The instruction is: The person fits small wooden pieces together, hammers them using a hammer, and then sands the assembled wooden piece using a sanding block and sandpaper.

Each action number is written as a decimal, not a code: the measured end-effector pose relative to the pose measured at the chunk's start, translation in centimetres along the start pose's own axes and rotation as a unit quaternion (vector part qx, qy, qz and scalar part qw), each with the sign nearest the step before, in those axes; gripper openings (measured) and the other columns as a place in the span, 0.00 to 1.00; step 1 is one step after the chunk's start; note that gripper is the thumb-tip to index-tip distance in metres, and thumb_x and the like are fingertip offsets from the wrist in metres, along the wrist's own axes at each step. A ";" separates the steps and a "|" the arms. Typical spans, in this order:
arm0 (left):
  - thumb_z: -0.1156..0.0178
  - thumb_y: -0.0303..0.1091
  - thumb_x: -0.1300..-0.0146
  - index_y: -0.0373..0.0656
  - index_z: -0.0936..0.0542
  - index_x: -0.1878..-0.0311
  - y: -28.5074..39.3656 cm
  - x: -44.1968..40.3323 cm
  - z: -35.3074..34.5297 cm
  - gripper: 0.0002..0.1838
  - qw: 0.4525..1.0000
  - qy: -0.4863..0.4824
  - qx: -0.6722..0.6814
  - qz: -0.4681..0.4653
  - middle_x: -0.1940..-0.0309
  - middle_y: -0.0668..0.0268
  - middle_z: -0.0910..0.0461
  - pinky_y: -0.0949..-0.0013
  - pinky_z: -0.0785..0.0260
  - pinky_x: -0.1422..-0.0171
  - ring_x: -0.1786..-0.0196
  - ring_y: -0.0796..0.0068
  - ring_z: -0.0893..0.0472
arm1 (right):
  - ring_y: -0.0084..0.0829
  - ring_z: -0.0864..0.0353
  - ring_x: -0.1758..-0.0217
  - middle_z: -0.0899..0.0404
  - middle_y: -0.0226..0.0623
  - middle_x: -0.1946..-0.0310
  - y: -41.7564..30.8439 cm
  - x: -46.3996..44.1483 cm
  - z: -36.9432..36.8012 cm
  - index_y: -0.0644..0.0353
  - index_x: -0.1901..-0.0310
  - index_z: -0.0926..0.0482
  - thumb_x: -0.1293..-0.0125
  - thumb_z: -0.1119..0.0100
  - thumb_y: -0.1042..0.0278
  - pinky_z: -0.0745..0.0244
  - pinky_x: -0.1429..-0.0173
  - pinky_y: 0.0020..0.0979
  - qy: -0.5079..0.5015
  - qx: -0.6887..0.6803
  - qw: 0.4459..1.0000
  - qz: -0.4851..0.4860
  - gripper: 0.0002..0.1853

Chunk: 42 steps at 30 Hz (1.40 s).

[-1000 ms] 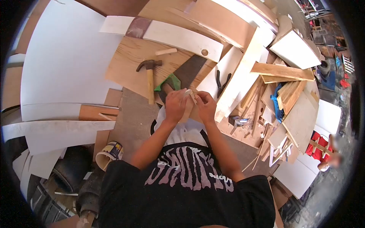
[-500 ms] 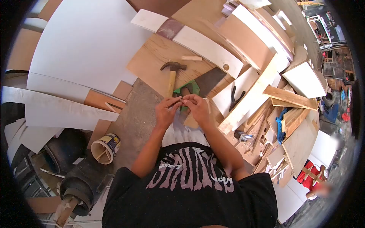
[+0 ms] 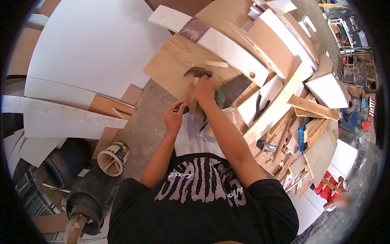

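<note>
My right hand (image 3: 204, 91) is closed around the upper wooden handle of a claw hammer (image 3: 197, 72), just below its dark head. The hammer lies over a plywood sheet (image 3: 166, 61). My left hand (image 3: 173, 118) is held to the left of the handle, thumb and fingertips pinched together; whatever is between them is too small to name. Beside my right hand lies a handsaw with a green handle (image 3: 219, 97) and a dark toothed blade (image 3: 236, 90), partly covered by my wrist. A short wood strip (image 3: 217, 64) rests beyond the hammer head.
Black-handled pliers (image 3: 261, 107) lie on a white board to the right, near a long plank (image 3: 276, 101) and piled offcuts. A bucket (image 3: 110, 160) stands at left, below large white panels (image 3: 93, 49). A person in red (image 3: 328, 185) is at far right.
My hands have separated. The right moved forward from the fingertip pinch onto the hammer handle, while the left stayed near its place, still pinched. The view has shifted slightly.
</note>
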<state>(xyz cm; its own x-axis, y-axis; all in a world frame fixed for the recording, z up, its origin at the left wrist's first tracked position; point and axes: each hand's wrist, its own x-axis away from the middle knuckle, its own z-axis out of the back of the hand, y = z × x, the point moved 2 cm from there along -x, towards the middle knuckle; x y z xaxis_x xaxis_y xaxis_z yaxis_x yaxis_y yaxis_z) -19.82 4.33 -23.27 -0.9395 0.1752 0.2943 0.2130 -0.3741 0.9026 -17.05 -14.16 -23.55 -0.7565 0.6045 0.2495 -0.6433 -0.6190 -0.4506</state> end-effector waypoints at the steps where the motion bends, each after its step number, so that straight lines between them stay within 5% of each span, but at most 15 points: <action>1: 0.27 0.34 0.32 0.39 0.09 0.50 -0.2 -0.2 0.1 0.12 1.000 0.000 0.000 0.000 0.62 0.60 0.08 0.70 0.20 0.55 0.62 0.77 0.11 | 0.61 0.13 0.48 0.15 0.63 0.53 -0.2 -0.2 0.2 0.73 0.47 0.26 0.39 0.25 0.55 0.15 0.44 0.51 -0.029 -0.004 0.999 -0.029 0.31; 8: 0.28 0.34 0.31 0.39 0.09 0.50 -1.5 -0.8 0.3 0.11 1.000 0.002 -0.017 0.007 0.62 0.60 0.08 0.69 0.19 0.53 0.61 0.73 0.10 | 0.64 0.14 0.47 0.14 0.63 0.52 2.4 -1.2 -2.2 0.74 0.49 0.22 0.33 0.33 0.55 0.17 0.43 0.53 0.013 -0.024 0.999 -0.034 0.25; 12: 0.29 0.34 0.29 0.38 0.11 0.50 -0.6 -0.1 -0.2 0.11 0.999 -0.032 -0.021 0.010 0.63 0.60 0.08 0.68 0.19 0.53 0.61 0.73 0.10 | 0.63 0.14 0.46 0.13 0.60 0.54 3.6 0.5 2.9 0.70 0.48 0.19 0.32 0.33 0.53 0.20 0.41 0.53 0.020 -0.111 0.993 -0.040 0.25; 14: 0.30 0.33 0.29 0.38 0.12 0.50 -0.8 0.6 -0.9 0.10 0.998 -0.053 -0.028 -0.015 0.63 0.60 0.09 0.68 0.20 0.53 0.62 0.73 0.11 | 0.60 0.13 0.47 0.13 0.62 0.56 4.5 3.6 7.3 0.65 0.41 0.20 0.33 0.31 0.51 0.19 0.43 0.53 -0.085 -0.200 0.973 -0.072 0.28; 17: 0.31 0.32 0.29 0.38 0.13 0.51 0.6 2.5 -1.8 0.09 0.989 -0.118 -0.069 -0.055 0.62 0.59 0.09 0.68 0.20 0.54 0.61 0.71 0.11 | 0.58 0.12 0.50 0.12 0.59 0.58 8.4 8.3 10.7 0.62 0.44 0.17 0.34 0.29 0.50 0.19 0.44 0.52 0.008 -0.146 0.989 -0.027 0.26; 19: 0.31 0.32 0.29 0.39 0.13 0.52 2.1 3.9 -3.1 0.08 0.978 -0.166 -0.101 -0.071 0.61 0.59 0.10 0.67 0.20 0.54 0.60 0.70 0.11 | 0.54 0.10 0.59 0.11 0.52 0.64 10.8 10.9 13.3 0.64 0.52 0.15 0.34 0.27 0.55 0.18 0.51 0.48 -0.013 -0.202 0.964 -0.171 0.20; 21: 0.31 0.30 0.32 0.39 0.14 0.52 3.2 5.8 -4.7 0.08 0.967 -0.224 -0.090 -0.086 0.56 0.58 0.10 0.65 0.20 0.53 0.56 0.65 0.11 | 0.52 0.10 0.59 0.11 0.51 0.63 15.8 12.9 11.8 0.64 0.52 0.15 0.36 0.25 0.57 0.18 0.51 0.47 0.045 -0.167 0.976 -0.129 0.19; 28: 0.29 0.31 0.34 0.40 0.14 0.54 0.2 11.4 -10.9 0.09 0.970 -0.176 -0.094 -0.141 0.45 0.52 0.15 0.58 0.22 0.41 0.49 0.56 0.13 | 0.52 0.10 0.49 0.09 0.49 0.55 19.3 14.9 9.6 0.59 0.46 0.14 0.44 0.19 0.58 0.18 0.43 0.46 0.043 -0.258 0.955 -0.140 0.25; 30: 0.29 0.32 0.34 0.41 0.15 0.53 -0.4 12.3 -12.1 0.09 0.956 -0.089 -0.148 -0.236 0.43 0.46 0.17 0.55 0.24 0.37 0.45 0.51 0.15 | 0.57 0.11 0.48 0.11 0.56 0.53 20.2 14.2 7.3 0.59 0.40 0.18 0.42 0.22 0.59 0.18 0.43 0.50 0.034 -0.251 0.964 -0.078 0.29; 32: 0.29 0.32 0.34 0.41 0.15 0.53 0.1 13.1 -12.9 0.09 0.972 -0.104 -0.140 -0.155 0.44 0.45 0.17 0.53 0.25 0.36 0.44 0.49 0.15 | 0.57 0.11 0.48 0.11 0.57 0.52 20.5 14.5 6.4 0.60 0.38 0.19 0.41 0.23 0.59 0.18 0.42 0.51 -0.015 -0.242 0.965 -0.098 0.30; 34: 0.29 0.31 0.34 0.41 0.15 0.53 -1.1 13.8 -13.5 0.09 0.983 -0.113 -0.124 -0.074 0.44 0.44 0.18 0.51 0.26 0.36 0.43 0.47 0.16 | 0.57 0.11 0.47 0.11 0.57 0.53 20.9 14.9 5.0 0.60 0.38 0.19 0.41 0.22 0.59 0.18 0.41 0.51 0.067 -0.268 0.961 -0.033 0.30; 35: 0.29 0.29 0.35 0.40 0.15 0.54 -1.9 14.3 -13.8 0.09 0.983 -0.077 -0.115 -0.120 0.45 0.46 0.18 0.52 0.25 0.37 0.44 0.47 0.16 | 0.57 0.11 0.47 0.11 0.57 0.53 21.4 15.2 4.3 0.60 0.38 0.19 0.41 0.22 0.59 0.18 0.41 0.51 0.061 -0.268 0.961 -0.032 0.30; 37: 0.28 0.27 0.35 0.39 0.15 0.54 -1.7 15.5 -13.6 0.09 0.981 -0.035 -0.105 -0.160 0.47 0.48 0.18 0.52 0.24 0.38 0.44 0.46 0.16 | 0.38 0.09 0.58 0.09 0.43 0.56 22.2 16.0 3.4 0.63 0.46 0.16 0.39 0.26 0.68 0.16 0.47 0.38 0.072 -0.268 0.961 -0.007 0.20; 40: 0.27 0.22 0.39 0.38 0.15 0.56 -0.8 17.2 -12.5 0.09 0.962 -0.019 -0.115 -0.248 0.48 0.51 0.18 0.55 0.23 0.40 0.44 0.49 0.16 | 0.30 0.10 0.62 0.09 0.37 0.56 23.2 16.8 3.3 0.63 0.48 0.16 0.36 0.27 0.69 0.15 0.56 0.33 0.094 -0.313 0.944 0.051 0.16; 42: 0.26 0.19 0.41 0.37 0.16 0.58 -0.4 17.7 -11.6 0.10 0.913 -0.041 -0.168 -0.370 0.45 0.53 0.17 0.58 0.21 0.40 0.44 0.51 0.16 | 0.36 0.10 0.65 0.10 0.42 0.58 24.2 17.3 3.5 0.61 0.44 0.16 0.36 0.26 0.64 0.16 0.57 0.38 0.014 -0.382 0.924 -0.008 0.21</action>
<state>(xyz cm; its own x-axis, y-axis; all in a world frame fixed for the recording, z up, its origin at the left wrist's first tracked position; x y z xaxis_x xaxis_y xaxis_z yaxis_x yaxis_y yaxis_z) -39.61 -3.01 -22.07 -0.7664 0.5558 -0.3219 -0.5791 -0.3812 0.7206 -46.17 -20.45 -27.13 -0.7379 0.6294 0.2438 -0.3756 -0.0828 -0.9231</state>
